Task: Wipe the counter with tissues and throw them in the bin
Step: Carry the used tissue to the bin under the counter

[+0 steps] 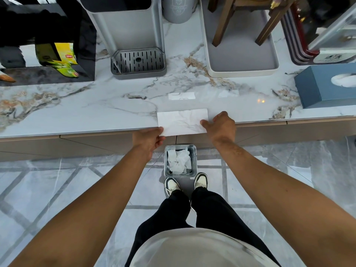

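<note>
Pinching the thin, limp tissue (182, 121) at its two ends on the desk's (96, 105) near edge, our left hand (149, 140) fingers and right hand (221, 125) fingers must grip lightly, since we judge it tears easily.

White flat paper tissue (183, 121) on white marble counter (115, 105) w/ grey and rust-brown veins. Blue rectangular tissue box (325, 87) at right; silver square metal bin (180, 161) w/ white crumpled tissues (178, 162).
</note>
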Available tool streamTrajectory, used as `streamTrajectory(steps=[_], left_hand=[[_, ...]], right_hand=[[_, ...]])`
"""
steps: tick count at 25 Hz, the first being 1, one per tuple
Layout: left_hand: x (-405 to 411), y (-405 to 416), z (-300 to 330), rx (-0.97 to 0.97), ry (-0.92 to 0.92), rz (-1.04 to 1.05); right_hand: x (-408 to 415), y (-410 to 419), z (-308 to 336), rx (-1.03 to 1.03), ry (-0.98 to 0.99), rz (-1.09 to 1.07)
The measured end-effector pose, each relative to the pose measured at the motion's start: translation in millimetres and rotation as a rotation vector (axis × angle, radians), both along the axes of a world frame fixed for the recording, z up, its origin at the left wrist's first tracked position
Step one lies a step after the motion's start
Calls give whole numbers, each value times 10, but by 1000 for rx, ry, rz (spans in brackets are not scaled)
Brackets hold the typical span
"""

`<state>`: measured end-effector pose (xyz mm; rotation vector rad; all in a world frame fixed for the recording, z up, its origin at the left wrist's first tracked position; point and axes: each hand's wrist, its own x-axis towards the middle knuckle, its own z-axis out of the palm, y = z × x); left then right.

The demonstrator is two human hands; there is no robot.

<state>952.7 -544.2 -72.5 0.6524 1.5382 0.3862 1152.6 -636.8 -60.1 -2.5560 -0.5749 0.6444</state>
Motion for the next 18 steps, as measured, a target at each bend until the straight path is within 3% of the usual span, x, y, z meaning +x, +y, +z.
streamTrajectory(steps=[7, 12, 18], left_hand=[[10, -79, -46, 55, 66, -114], [5, -237, 16, 105, 122, -87], [-83, -578, 31, 140, 210, -86]], right_hand=[[34, -152, -113, 180, 215, -120], [124, -326, -134, 265, 501, -215], [184, -574, -204, 302, 680, -115]])
